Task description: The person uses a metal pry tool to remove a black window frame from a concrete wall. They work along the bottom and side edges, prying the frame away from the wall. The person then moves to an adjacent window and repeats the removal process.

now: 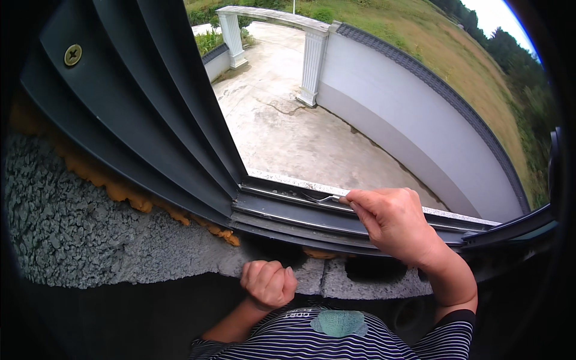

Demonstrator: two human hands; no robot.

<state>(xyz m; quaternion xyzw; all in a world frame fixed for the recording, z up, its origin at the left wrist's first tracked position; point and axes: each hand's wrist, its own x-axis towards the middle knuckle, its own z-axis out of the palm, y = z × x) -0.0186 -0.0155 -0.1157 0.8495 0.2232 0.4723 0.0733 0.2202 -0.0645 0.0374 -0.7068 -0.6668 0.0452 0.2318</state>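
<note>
Nearest is the wearer's dark knit shirt with thin white stripes (pixel 288 339); before it the left hand (pixel 269 285) is curled into a fist beside the sill, no object showing in it, the palm hidden. The rough, pebbly grey masonry sill (pixel 180 255) is bordered by a lumpy bead of orange-brown foam (pixel 129 195), apparently set hard and left untrimmed. Beyond it, the right hand (pixel 393 219) is closed, thumb against forefinger, on a slim silvery metal tool with a bent tip (pixel 327 198), which lies at the bottom channel of the window. This dark grey, ridged metal track (pixel 270 205) has smooth parallel rails with bright edges. Small dark crumbs (pixel 285 192) lie in the channel left of the tip. Judged from this, work at the channel is under way and unfinished: the crumbs remain to be dealt with, and how much is already done cannot be established. To the left rises the stepped dark metal window frame (pixel 138 90), with a brassy cross-head screw (pixel 73 55). Outside are a stained pale concrete yard (pixel 270 144), white fluted gate pillars (pixel 315 66), a smooth white wall with dark coping (pixel 384 90) and, farthest, green-brown grass (pixel 414 36).
</note>
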